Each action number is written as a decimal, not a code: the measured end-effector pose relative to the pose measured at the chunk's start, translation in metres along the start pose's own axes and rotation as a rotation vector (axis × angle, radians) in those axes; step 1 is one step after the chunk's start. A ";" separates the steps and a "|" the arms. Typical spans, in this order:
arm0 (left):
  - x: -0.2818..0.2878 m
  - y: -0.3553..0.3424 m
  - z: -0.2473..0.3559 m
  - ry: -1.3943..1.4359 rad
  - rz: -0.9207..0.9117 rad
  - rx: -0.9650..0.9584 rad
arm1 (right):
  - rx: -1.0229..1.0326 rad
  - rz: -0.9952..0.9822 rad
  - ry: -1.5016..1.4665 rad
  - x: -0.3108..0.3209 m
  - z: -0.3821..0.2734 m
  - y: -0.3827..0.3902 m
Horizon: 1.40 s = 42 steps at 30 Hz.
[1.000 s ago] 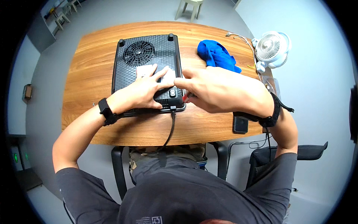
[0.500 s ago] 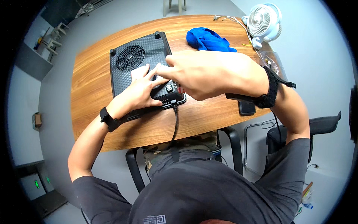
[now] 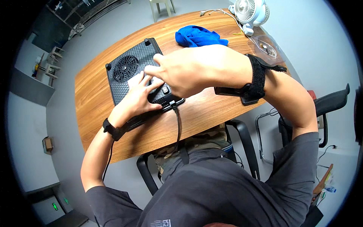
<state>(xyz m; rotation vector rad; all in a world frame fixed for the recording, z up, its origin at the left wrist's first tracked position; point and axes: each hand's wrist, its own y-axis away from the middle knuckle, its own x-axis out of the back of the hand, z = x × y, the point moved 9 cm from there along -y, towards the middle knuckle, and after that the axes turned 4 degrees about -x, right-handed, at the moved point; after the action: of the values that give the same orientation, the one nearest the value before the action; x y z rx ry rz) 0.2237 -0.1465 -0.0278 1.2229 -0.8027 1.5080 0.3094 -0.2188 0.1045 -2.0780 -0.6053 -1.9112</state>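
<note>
Grey walls and a grey floor surround the rounded wooden desk at which we sit. On its left half lies a flat black plastic appliance turned bottom-up, its underside ribbed, with a round fan grille near the far left corner, short feet at the corners and a pale label in the middle. A black power cable leaves its near edge and hangs over the desk's near rim toward our lap.

Farther off, a crumpled blue cloth rests on the desk just beyond the appliance's right side. A small white desk fan stands at the far right corner with thin white cords beside it. A black office chair stands to the right.

Our left hand lies flat on the appliance's near part, fingers spread wide over the label. Our right hand hovers over the appliance's right near corner, fingers loosely curled with the fingertips touching the underside, gripping nothing that we can see; it hides much of that corner. Both wrists carry black bands.
</note>
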 end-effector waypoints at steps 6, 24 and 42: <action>-0.005 0.003 -0.005 0.004 0.002 0.016 | -0.013 -0.025 0.089 -0.020 0.007 -0.017; 0.000 0.005 0.001 -0.051 -0.022 0.045 | 0.068 0.117 0.093 -0.012 0.001 -0.006; -0.001 0.004 -0.003 -0.037 0.003 0.026 | -0.045 -0.058 0.006 -0.004 -0.007 -0.004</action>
<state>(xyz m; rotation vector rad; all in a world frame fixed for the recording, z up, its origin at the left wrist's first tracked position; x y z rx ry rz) 0.2187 -0.1458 -0.0292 1.2729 -0.8121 1.5067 0.3013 -0.2189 0.1007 -2.1030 -0.6334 -1.9804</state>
